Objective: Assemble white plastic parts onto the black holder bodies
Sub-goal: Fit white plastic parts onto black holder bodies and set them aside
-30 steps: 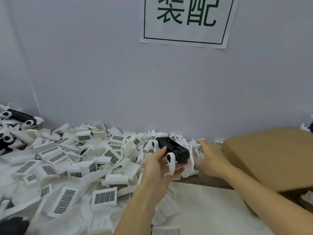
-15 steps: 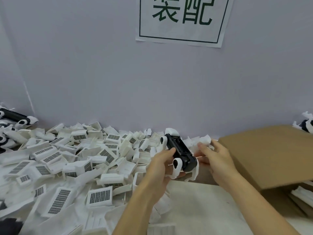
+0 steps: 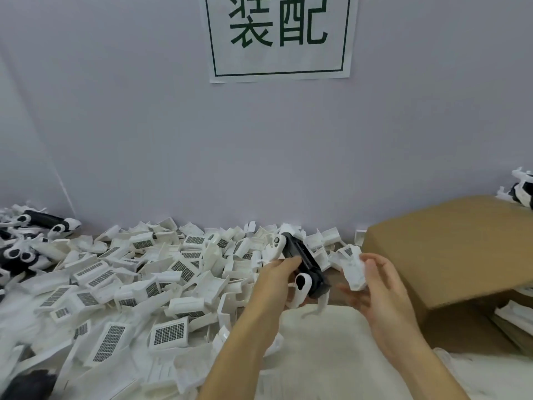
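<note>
Black holder body (image 3: 302, 262) gripped in left hand (image 3: 277, 280); right hand (image 3: 375, 280) pinches white part (image 3: 354, 268) — fitting step; next, likely align and press on.

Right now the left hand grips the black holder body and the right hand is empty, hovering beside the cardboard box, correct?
Not quite. In the head view the right hand is not empty: it holds a white plastic part. The rest stands: the left hand grips the black holder body, and the right hand is beside the cardboard box.
</note>
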`<state>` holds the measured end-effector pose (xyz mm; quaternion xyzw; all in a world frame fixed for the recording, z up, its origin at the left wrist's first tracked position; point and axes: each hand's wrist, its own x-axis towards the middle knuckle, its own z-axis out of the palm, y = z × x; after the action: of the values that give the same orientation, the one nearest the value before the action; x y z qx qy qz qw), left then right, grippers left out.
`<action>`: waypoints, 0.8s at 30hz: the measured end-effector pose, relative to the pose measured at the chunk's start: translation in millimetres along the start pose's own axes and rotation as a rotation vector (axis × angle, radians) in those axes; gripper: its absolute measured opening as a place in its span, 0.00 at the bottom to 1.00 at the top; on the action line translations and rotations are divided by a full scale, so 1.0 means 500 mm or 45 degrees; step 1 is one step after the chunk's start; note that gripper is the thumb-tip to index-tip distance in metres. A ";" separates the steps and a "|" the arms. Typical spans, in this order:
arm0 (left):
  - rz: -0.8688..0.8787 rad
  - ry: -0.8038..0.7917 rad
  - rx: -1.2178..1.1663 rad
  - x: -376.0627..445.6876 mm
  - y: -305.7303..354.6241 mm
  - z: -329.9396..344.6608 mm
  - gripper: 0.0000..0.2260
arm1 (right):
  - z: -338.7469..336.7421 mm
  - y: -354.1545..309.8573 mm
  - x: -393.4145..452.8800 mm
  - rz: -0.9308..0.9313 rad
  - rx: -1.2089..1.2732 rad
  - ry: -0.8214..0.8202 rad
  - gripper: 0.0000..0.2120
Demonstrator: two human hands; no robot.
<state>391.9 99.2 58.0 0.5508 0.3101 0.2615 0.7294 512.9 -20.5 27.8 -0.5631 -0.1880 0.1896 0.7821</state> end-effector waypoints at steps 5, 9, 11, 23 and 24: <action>0.052 0.001 -0.047 -0.027 -0.058 0.007 0.07 | 0.007 0.014 0.001 -0.157 -0.263 -0.085 0.14; 0.190 -0.031 0.008 -0.021 -0.066 0.016 0.08 | 0.024 0.015 0.000 -0.266 -0.267 -0.158 0.15; 0.239 -0.074 0.027 -0.018 -0.064 0.020 0.08 | 0.033 0.017 -0.001 -0.300 -0.274 -0.179 0.09; 0.335 -0.182 -0.002 -0.004 -0.067 0.011 0.11 | 0.058 0.026 -0.005 -0.486 -0.465 -0.196 0.14; 0.335 -0.185 -0.017 -0.003 -0.067 0.010 0.11 | 0.060 0.027 -0.004 -0.494 -0.470 -0.207 0.15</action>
<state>396.0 86.1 26.9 0.5995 0.1798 0.3163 0.7129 494.7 6.7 23.8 -0.6324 -0.3858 0.0432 0.6703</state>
